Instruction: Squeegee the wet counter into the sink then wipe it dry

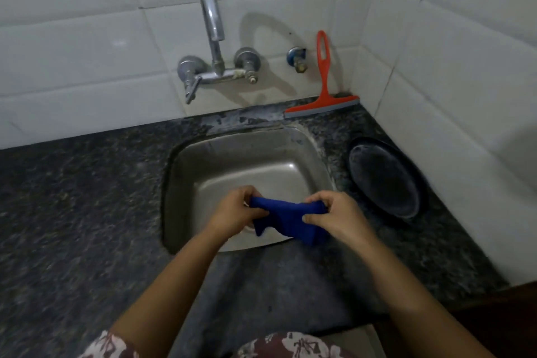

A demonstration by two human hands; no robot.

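Observation:
A blue cloth [286,218] hangs bunched over the front of the steel sink [203,160]. My left hand [236,212] pinches its left end and my right hand [334,215] pinches its right end, with the cloth stretched between them. A red squeegee [324,87] leans upright against the white tiled wall behind the sink, its grey blade resting on the dark granite counter [72,197].
A chrome wall tap [213,46] arches over the back of the sink, with a small valve [297,58] to its right. A round black pan [386,177] lies on the counter right of the sink, near the tiled corner wall.

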